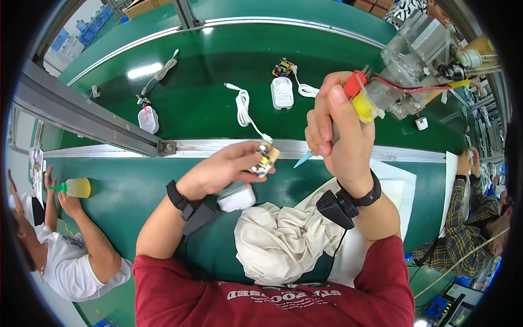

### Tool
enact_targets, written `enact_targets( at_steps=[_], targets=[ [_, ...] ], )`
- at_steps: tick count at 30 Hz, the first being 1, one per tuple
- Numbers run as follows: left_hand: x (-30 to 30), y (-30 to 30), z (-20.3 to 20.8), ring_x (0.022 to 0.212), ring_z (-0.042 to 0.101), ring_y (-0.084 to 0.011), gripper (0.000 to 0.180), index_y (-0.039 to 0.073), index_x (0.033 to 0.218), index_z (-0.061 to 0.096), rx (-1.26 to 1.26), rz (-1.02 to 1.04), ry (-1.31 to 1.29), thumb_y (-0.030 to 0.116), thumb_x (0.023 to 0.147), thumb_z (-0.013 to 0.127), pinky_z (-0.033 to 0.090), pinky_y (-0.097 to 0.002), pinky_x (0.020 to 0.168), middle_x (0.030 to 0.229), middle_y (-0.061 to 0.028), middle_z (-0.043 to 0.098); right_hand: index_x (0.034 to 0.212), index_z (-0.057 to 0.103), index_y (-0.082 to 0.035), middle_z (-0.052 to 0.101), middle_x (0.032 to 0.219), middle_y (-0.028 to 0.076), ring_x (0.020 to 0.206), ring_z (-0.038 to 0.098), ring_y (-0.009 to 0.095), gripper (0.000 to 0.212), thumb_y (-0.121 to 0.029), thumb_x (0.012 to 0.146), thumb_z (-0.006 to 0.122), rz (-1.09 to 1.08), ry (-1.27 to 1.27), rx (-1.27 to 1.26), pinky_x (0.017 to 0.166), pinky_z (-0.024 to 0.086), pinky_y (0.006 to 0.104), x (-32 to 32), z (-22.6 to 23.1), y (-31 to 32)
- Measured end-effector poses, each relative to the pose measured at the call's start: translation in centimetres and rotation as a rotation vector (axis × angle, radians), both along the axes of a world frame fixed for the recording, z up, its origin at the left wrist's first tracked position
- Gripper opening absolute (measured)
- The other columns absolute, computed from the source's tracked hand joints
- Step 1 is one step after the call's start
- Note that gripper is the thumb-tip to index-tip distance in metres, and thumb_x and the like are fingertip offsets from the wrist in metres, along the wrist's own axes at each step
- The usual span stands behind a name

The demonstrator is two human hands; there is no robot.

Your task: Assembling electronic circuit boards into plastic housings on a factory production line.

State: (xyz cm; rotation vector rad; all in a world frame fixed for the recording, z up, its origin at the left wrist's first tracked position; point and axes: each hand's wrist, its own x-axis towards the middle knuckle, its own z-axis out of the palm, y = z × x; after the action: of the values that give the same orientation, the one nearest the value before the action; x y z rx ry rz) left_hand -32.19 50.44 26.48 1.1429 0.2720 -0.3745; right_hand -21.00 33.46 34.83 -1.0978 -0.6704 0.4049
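Note:
My left hand [226, 166] pinches a small circuit board [268, 157] above the near bench. From the board a coiled white cable [243, 109] runs away onto the far green surface. A white charger housing [236, 199] hangs or rests just below that hand, with a red wire showing near it. My right hand [343, 128] is closed round a dispenser whose tapered blue nozzle [304, 159] points down-left, apart from the board. Red and yellow fittings [365, 106] sit at the top of this grip, next to a bulky, clear, residue-covered dispensing head [406, 68].
Crumpled beige cloth [289, 240] lies before me. Charger housings [281, 92] with boards and cables sit on the far green surface [201, 76]. A metal post [92, 117] slants at left. People sit on both sides; one touches a yellow bottle [79, 188].

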Motion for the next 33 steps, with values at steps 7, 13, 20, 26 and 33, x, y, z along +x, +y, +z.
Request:
enact_targets(
  at_steps=[7,13,20,26,33],
  targets=[
    [-1.3,-1.1,-0.2,0.094,0.059,-0.0089,0.027,-0.001,0.121,0.048,0.136,-0.192,-0.213,0.008,0.096,0.050,0.049,-0.0249,0.078,0.111,-0.0061,0.059,0.101,0.044,-0.008,0.036,0.055,-0.001,0.038,0.031,0.006,0.018,-0.026,0.099,0.044,0.018,-0.031,0.027,0.035,0.025,0.0226,-1.7,0.1,1.4],
    [-1.8,-0.9,-0.2,0.092,0.059,-0.0080,0.027,-0.001,0.120,0.048,0.081,-0.171,-0.212,0.004,0.094,0.053,0.049,-0.0230,0.074,0.109,-0.0057,0.059,0.096,0.040,-0.009,0.037,0.054,-0.001,0.038,0.031,0.006,0.018,-0.027,0.098,0.045,0.060,-0.068,0.024,0.035,0.026,0.0222,-2.3,-0.1,1.9],
    [-1.9,-1.0,0.6,0.090,0.059,-0.0077,0.030,0.000,0.123,0.047,0.054,-0.172,-0.206,0.004,0.094,0.053,0.049,-0.0221,0.072,0.109,-0.0058,0.058,0.092,0.037,-0.010,0.037,0.054,-0.001,0.038,0.031,0.006,0.019,-0.025,0.097,0.048,0.092,-0.028,0.018,0.035,0.025,0.0220,-2.5,0.2,2.0],
    [-1.8,-1.1,0.8,0.088,0.059,-0.0073,0.031,0.000,0.124,0.047,0.060,-0.192,-0.214,0.004,0.094,0.054,0.049,-0.0213,0.071,0.109,-0.0050,0.058,0.088,0.035,-0.011,0.036,0.054,-0.001,0.038,0.030,0.006,0.020,-0.023,0.096,0.049,0.100,0.025,0.044,0.035,0.024,0.0220,-2.9,0.5,1.9],
    [-2.0,-0.8,1.1,0.088,0.059,-0.0075,0.030,0.000,0.122,0.047,0.071,-0.205,-0.215,0.005,0.094,0.055,0.048,-0.0212,0.071,0.108,-0.0051,0.059,0.087,0.035,-0.011,0.036,0.054,-0.001,0.038,0.030,0.005,0.020,-0.023,0.096,0.049,0.111,0.044,0.048,0.035,0.024,0.0216,-2.9,0.7,2.0]
  ],
)
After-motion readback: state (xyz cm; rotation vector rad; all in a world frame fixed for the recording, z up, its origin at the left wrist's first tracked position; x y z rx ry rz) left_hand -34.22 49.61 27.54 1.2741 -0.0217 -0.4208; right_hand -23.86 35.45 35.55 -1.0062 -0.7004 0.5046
